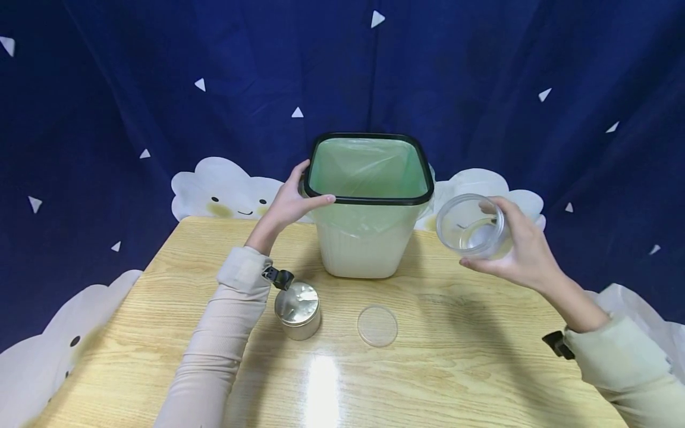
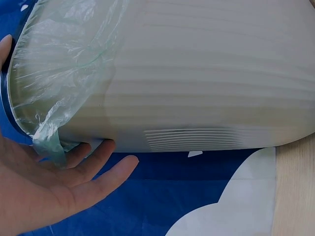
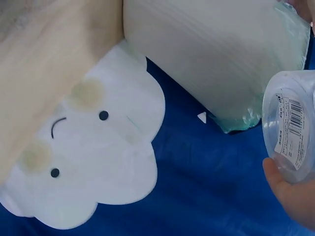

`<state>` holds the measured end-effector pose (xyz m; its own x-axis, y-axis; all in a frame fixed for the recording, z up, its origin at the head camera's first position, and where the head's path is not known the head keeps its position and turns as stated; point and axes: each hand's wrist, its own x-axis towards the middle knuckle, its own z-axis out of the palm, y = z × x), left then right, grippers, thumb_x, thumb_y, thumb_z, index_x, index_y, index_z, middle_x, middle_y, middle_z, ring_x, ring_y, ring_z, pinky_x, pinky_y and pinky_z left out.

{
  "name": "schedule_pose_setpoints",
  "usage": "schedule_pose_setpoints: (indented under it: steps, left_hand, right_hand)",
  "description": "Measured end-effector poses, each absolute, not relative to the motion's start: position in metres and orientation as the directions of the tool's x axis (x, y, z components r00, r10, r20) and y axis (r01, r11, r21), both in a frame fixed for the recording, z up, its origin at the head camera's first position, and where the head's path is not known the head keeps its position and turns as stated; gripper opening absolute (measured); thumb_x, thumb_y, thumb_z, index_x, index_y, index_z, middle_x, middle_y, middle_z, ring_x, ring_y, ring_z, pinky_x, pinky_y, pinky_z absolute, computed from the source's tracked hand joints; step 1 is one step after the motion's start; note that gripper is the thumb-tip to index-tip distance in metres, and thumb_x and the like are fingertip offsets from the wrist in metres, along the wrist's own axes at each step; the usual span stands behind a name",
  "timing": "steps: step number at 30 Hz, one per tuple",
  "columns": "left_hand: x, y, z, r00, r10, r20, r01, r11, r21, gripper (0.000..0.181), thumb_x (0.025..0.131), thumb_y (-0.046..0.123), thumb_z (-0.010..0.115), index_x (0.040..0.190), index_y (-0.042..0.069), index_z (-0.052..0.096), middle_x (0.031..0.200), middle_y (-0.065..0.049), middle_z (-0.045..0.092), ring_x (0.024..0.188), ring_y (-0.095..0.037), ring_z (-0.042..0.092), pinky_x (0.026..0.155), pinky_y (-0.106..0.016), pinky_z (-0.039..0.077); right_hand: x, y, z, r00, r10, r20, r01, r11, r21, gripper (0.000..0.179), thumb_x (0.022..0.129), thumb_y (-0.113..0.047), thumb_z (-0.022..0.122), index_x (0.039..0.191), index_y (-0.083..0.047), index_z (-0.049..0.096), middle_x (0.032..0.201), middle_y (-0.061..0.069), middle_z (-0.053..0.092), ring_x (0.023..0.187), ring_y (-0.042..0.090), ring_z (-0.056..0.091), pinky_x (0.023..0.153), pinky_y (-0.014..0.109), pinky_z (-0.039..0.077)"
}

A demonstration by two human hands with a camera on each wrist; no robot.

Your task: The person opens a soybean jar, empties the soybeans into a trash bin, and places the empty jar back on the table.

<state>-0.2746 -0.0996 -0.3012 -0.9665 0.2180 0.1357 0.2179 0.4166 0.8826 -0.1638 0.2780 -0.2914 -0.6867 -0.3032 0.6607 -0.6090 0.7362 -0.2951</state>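
Note:
A white trash bin (image 1: 364, 244) with a black rim and a pale green bag lining it stands at the back of the table. My left hand (image 1: 291, 202) grips its near left rim corner, the thumb along the front edge. In the left wrist view the fingers (image 2: 98, 167) lie against the bin's side by a loose fold of bag (image 2: 51, 140). To the right of the bin, my right hand (image 1: 516, 246) holds a clear plastic jar (image 1: 471, 226) in the air, tilted with its round mouth towards the bin. A barcode label (image 3: 293, 130) shows on the jar's base.
On the wooden table (image 1: 439, 368), a clear round lid (image 1: 377, 326) lies flat in front of the bin. A silver tin (image 1: 298, 312) stands left of it, close to my left sleeve. A blue curtain (image 1: 257, 71) and white cloud cutouts (image 1: 230, 184) border the table behind.

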Motion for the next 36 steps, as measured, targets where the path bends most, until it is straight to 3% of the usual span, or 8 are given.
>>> schedule_pose_setpoints:
  steps: [8,19,29,36]
  left_hand:
    - [-0.274,-0.1,-0.301,-0.966,0.216,0.144,0.223,0.41,0.884,0.098,0.072,0.04,0.074,0.146,0.02,0.014,0.149,-0.008,0.016,0.135,-0.021,0.015,0.106,-0.043,0.021]
    - [-0.274,-0.1,-0.301,-0.965,0.216,0.146,0.225,0.41,0.884,0.099,0.071,0.04,0.075,0.146,0.02,0.014,0.15,-0.006,0.016,0.135,-0.02,0.015,0.107,-0.043,0.02]
    - [-0.274,-0.099,-0.301,-0.965,0.219,0.146,0.227,0.408,0.884,0.099,0.071,0.04,0.075,0.147,0.019,0.013,0.15,-0.006,0.016,0.135,-0.02,0.015,0.107,-0.043,0.02]
    - [-0.274,-0.099,-0.301,-0.965,0.218,0.146,0.227,0.412,0.883,0.099,0.072,0.039,0.074,0.147,0.019,0.013,0.15,-0.006,0.015,0.135,-0.021,0.015,0.106,-0.044,0.02]
  right_hand:
    - [-0.156,0.282,-0.323,-0.73,-0.224,0.645,-0.571,0.718,-0.397,0.097,0.037,-0.012,0.088,0.122,0.004,0.043,0.106,0.019,0.06,0.095,0.031,0.051,0.082,0.013,0.03]
    - [-0.146,0.282,-0.368,-0.813,-0.111,0.572,-0.475,0.694,-0.541,0.099,0.041,-0.006,0.088,0.127,0.001,0.04,0.108,0.017,0.06,0.098,0.01,0.051,0.08,0.012,0.03]
    - [-0.138,0.282,-0.408,-0.89,-0.037,0.455,-0.356,0.681,-0.64,0.096,0.049,-0.011,0.088,0.13,-0.002,0.036,0.111,0.015,0.059,0.101,0.022,0.051,0.08,0.013,0.03]
    - [-0.132,0.273,-0.438,-0.933,-0.014,0.359,-0.277,0.665,-0.694,0.093,0.053,-0.016,0.087,0.129,-0.001,0.034,0.114,0.019,0.057,0.103,0.035,0.052,0.083,0.03,0.033]
